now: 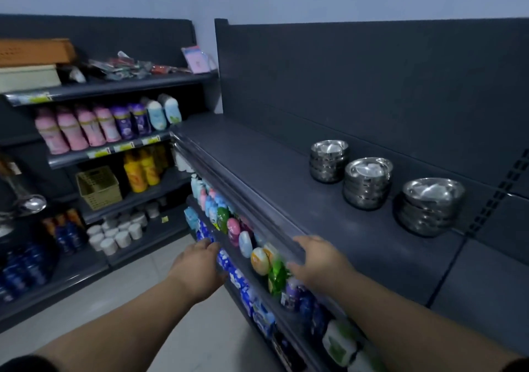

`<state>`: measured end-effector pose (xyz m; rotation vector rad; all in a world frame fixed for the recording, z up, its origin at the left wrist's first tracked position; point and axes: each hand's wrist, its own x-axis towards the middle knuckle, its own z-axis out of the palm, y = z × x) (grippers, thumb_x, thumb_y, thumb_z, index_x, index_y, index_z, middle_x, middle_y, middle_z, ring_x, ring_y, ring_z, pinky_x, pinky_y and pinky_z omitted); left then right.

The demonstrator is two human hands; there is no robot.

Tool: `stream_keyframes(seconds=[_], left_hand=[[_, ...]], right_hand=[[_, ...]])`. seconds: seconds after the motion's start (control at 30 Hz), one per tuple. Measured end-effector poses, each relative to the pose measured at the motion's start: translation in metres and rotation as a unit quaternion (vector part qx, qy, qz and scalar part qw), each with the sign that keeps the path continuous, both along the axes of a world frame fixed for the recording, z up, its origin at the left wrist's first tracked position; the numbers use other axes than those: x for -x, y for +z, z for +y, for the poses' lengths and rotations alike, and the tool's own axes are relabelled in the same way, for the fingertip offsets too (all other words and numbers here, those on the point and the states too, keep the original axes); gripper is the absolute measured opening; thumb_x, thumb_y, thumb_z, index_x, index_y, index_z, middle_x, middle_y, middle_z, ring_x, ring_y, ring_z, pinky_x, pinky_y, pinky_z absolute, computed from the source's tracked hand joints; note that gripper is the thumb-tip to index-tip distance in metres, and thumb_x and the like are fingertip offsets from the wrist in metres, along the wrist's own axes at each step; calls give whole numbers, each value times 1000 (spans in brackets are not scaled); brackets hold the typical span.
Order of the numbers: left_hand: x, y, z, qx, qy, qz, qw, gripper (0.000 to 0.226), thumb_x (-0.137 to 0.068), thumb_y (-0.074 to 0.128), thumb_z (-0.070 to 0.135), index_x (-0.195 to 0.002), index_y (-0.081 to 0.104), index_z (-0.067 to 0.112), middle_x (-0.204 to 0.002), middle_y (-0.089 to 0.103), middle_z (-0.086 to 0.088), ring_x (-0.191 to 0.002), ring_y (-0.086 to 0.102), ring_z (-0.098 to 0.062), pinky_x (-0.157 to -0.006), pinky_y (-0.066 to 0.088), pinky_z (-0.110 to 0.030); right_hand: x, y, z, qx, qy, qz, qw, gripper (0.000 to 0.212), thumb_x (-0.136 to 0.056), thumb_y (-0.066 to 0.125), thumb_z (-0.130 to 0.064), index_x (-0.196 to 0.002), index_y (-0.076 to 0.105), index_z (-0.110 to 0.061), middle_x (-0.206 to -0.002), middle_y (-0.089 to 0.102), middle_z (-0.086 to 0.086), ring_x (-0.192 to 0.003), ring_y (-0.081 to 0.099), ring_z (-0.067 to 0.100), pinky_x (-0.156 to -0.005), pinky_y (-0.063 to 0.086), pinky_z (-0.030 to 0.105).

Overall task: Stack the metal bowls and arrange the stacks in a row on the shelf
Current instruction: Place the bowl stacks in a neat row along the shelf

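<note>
Three stacks of shiny metal bowls stand in a row on the dark top shelf (286,188), near its back panel: the far stack (328,160), the middle stack (367,183) and the near stack (430,206). Each top bowl holds something pale. My left hand (200,263) hovers in front of the lower shelves, fingers relaxed and holding nothing. My right hand (317,260) is at the top shelf's front edge, fingers extended and empty. Both hands are well short of the bowls.
Colourful bottles (246,243) and blue packs (226,260) fill the shelves under the top shelf. A second rack at the left carries pink and purple bottles (86,128), yellow bottles (141,171), a woven basket (98,187) and white cups (120,233). Pale floor lies between.
</note>
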<state>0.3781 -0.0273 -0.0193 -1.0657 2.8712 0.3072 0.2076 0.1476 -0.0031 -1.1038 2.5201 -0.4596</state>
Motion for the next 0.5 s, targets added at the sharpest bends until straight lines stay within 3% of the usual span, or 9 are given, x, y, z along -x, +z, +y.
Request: stream_keyframes(seconds=[0.17, 0.37, 0.5], left_hand=[[90, 9, -35, 15, -21, 33, 999, 66, -84, 59, 48, -141, 40, 22, -145, 41, -2, -131, 40, -24, -107, 37, -33], [186, 5, -72, 16, -76, 46, 996, 69, -85, 57, 50, -144, 36, 23, -149, 36, -3, -136, 36, -24, -112, 32, -33], [254, -2, -102, 1, -134, 72, 988, 69, -84, 57, 52, -143, 36, 23, -147, 38, -2, -135, 37, -24, -111, 32, -32]], right_hand=[[89, 5, -26, 26, -46, 15, 998, 68, -89, 57, -46, -148, 31, -25, -153, 32, -2, -136, 37, 19, -108, 38, 35], [148, -10, -51, 47, -89, 9, 995, 74, -85, 64, -42, -147, 32, -18, -152, 34, 6, -136, 39, 22, -112, 34, 31], [176, -23, -81, 46, -135, -6, 990, 90, -87, 63, -43, -153, 12, -10, -158, 21, 8, -143, 28, 20, -115, 25, 27]])
